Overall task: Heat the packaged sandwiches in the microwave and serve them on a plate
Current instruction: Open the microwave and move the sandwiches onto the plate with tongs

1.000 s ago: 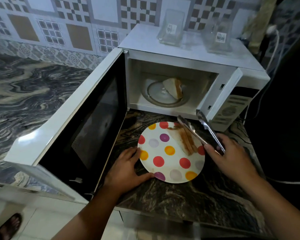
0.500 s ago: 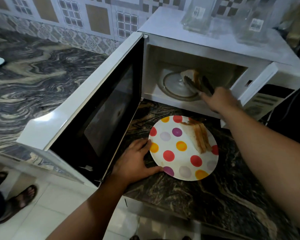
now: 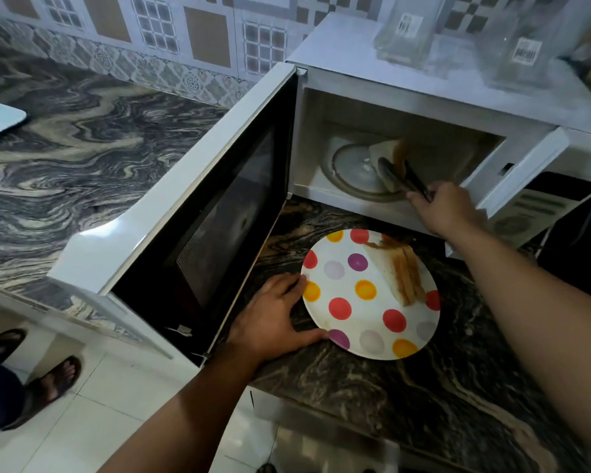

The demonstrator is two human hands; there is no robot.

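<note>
In the head view the microwave [image 3: 423, 107] stood with its door [image 3: 191, 213] swung wide to the left, leaving a wedge of dark counter [image 3: 406, 404] between door, oven front and counter edge, and the dotted plate [image 3: 355, 302] lay in that wedge with one sandwich [image 3: 401, 273] on its far right part. The left hand [image 3: 270, 319] rested flat and relaxed on the counter, fingertips and thumb touching the plate's near left rim. The right hand [image 3: 447, 208] reached into the oven mouth and gripped tongs [image 3: 401, 177], whose nearly closed arms pinched the second sandwich [image 3: 388, 150] over the glass turntable [image 3: 352, 172].
</note>
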